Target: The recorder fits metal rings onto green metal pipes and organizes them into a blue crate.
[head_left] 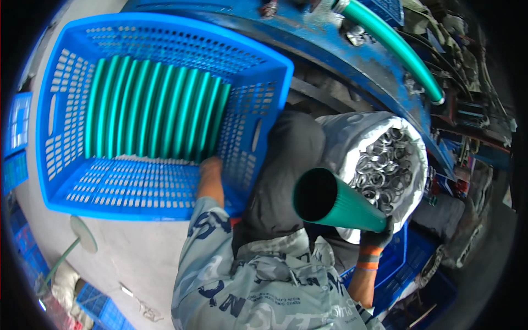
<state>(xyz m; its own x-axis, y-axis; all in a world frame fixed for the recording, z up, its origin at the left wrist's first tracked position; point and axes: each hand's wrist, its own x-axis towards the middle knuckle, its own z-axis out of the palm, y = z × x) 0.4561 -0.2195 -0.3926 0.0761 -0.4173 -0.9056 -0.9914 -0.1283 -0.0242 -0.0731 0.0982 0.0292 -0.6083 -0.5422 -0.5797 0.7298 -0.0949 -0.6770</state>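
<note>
My right hand, in a dark glove with an orange cuff, grips the far end of a wide green tube. The tube's dark open mouth points up toward me. My left hand reaches down into a big blue perforated crate. It is by the near ends of a row of green tubes lying side by side, at the right end of that row. Blur and the angle hide its fingers, so its grip does not show. Beside the held tube, a white sack holds many metal ring clamps.
A worn blue bench runs along the far right, with another green hose lying on it, metal-fitted at its ends. More blue crates stand at the lower left. A round disc on a green rod sits near the big crate.
</note>
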